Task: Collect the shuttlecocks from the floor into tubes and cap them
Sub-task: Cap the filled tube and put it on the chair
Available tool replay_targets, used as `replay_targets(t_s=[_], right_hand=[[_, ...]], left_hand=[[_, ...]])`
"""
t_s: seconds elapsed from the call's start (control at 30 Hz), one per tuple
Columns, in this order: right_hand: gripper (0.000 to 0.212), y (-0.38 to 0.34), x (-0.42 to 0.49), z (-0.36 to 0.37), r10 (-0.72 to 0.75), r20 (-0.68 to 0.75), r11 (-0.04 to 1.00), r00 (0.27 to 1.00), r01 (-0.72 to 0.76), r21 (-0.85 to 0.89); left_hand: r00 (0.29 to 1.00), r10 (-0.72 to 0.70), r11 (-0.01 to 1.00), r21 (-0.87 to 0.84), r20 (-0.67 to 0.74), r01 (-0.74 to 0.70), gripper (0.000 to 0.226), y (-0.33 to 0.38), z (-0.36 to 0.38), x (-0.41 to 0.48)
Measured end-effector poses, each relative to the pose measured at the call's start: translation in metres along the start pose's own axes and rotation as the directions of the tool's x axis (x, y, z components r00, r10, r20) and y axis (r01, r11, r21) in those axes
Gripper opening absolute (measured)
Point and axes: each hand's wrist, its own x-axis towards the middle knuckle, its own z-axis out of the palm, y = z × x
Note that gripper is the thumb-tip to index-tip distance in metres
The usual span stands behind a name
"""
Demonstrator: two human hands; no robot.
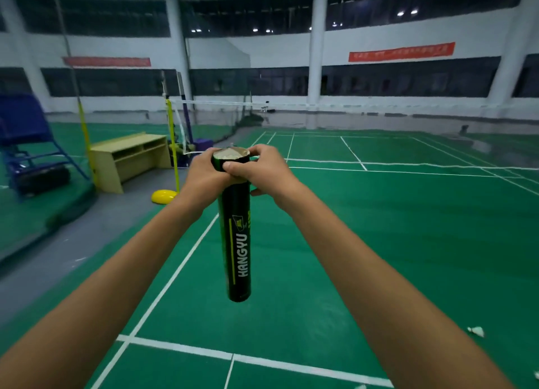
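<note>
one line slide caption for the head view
Left hand and right hand grip the top of the black tube above the green court, where a shuttlecock lies.

The tube [236, 242] stands upright at centre, above the floor [379, 228], the left hand [204, 174] on the left of its top end and the right hand [262, 167] on the right (both wrapped round it). A shuttlecock [476, 331] lies on the floor well to the right. The bench [128, 158] stands behind to the left, a net post [172, 143] just right of it.
</note>
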Motion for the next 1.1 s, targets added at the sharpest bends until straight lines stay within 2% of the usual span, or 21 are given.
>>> replay_targets(t_s=[0.2,0.3,0.4,0.53,0.63,0.87,0.97,1.1], right_hand=[[0.037,-0.029,0.070,0.107,-0.084,0.146,0.996,0.986,0.084,0.003],[0.032,-0.036,0.104,0.156,-0.103,0.206,0.995,0.973,0.098,0.033],[0.042,-0.044,0.140,0.199,-0.116,0.271,0.993,0.956,0.109,0.044],[0.041,-0.058,0.191,0.261,-0.191,0.379,0.982,0.905,0.175,0.076],[0.038,-0.077,0.224,0.318,-0.247,0.421,0.969,0.873,0.219,0.114],[0.044,-0.131,0.246,0.481,-0.364,0.587,0.929,0.723,0.237,0.284],[0.037,-0.154,0.227,0.555,-0.396,0.651,0.909,0.648,0.176,0.377],[0.035,-0.194,0.183,0.649,-0.435,0.736,0.875,0.519,0.051,0.481]], left_hand=[[0.986,-0.056,0.997,0.041,-0.159,0.063,0.050,-0.051,-0.101,0.033],[0.980,-0.077,0.992,0.081,-0.183,0.094,0.039,-0.075,-0.143,0.053],[0.970,-0.085,0.985,0.126,-0.229,0.116,0.034,-0.099,-0.179,0.077],[0.927,-0.093,0.964,0.200,-0.364,0.175,0.032,-0.133,-0.235,0.110],[0.882,-0.100,0.942,0.241,-0.460,0.232,0.040,-0.156,-0.288,0.130],[0.710,-0.107,0.893,0.247,-0.696,0.377,0.047,-0.194,-0.426,0.110],[0.627,-0.098,0.867,0.243,-0.773,0.435,0.062,-0.202,-0.486,0.075],[0.468,-0.044,0.812,0.241,-0.883,0.532,0.063,-0.210,-0.568,0.019]])
